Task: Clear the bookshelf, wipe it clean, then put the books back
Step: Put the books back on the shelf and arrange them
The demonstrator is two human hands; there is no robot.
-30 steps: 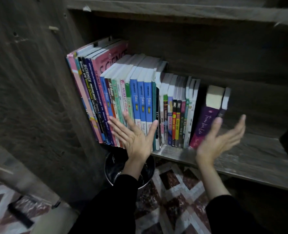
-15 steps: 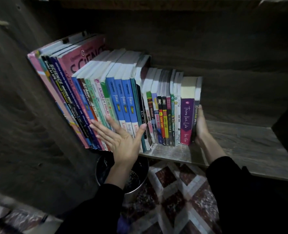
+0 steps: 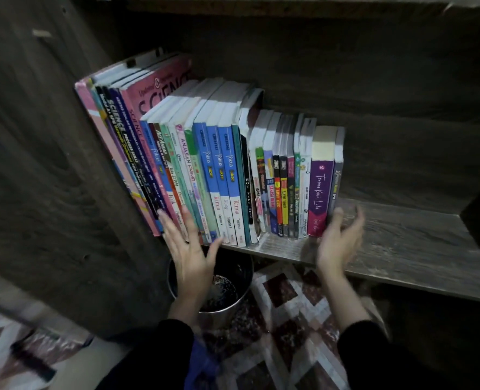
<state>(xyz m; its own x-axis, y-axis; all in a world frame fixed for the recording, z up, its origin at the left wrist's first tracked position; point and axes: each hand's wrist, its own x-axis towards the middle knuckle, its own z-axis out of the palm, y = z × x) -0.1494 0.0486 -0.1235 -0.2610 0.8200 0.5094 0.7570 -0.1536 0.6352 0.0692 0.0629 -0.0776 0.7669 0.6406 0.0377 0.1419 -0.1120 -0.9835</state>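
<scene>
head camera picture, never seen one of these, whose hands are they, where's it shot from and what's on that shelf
There is no machine here: these are a person's two bare hands, filmed by a wide-angle camera worn on the head, looking forward and down. A wooden shelf carries a row of books standing on end, the tall ones at the left leaning. The left hand lies with straight fingers against the lower spines there. The right hand, blurred, is at the row's right end, by the purple book; it grips nothing. Below the shelf a metal bucket stands on a patterned floor.
</scene>
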